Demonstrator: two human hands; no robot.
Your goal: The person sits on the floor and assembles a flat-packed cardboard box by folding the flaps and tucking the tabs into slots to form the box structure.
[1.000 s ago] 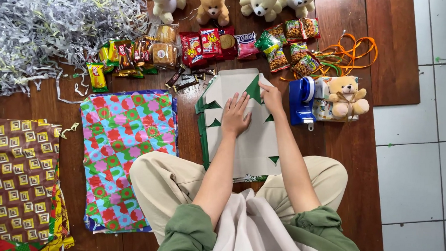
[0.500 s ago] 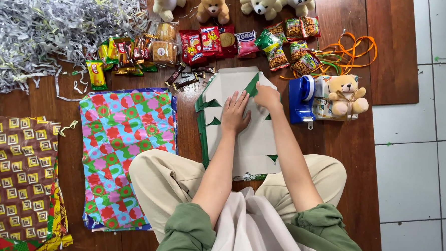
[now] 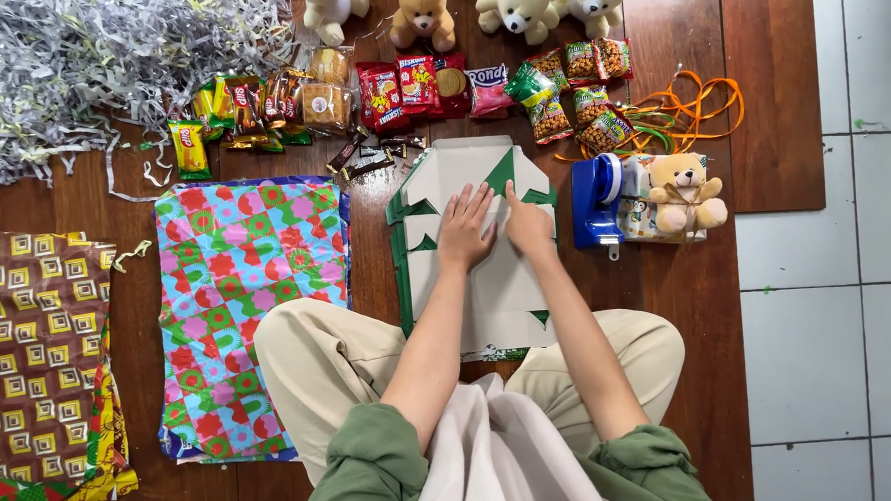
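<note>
Flattened white cardboard box with green triangle print (image 3: 469, 282), lying on the dark wooden floor (image 3: 664, 290) just in front of crossed legs in beige trousers (image 3: 321, 360). Pressed flat by both hands: left hand (image 3: 464, 229) palm down with fingers spread, gripping nothing; right hand (image 3: 527, 224) just beside it, index finger stretched along a green fold, likewise clasping nothing. To the left of the box, a sheet of bright wrapping paper with red, green and pink flowers (image 3: 248, 302); farther left, brown wrapping paper with yellow squares (image 3: 25, 352). Just right of the box, a blue tape dispenser (image 3: 596, 199) touching a small tan teddy bear (image 3: 683, 191). Beyond, a row of colourful snack packets (image 3: 413, 84), orange ribbon (image 3: 692, 106), a heap of shredded grey-white paper (image 3: 94, 45), and four plush bears (image 3: 456, 6) at the far edge.
</note>
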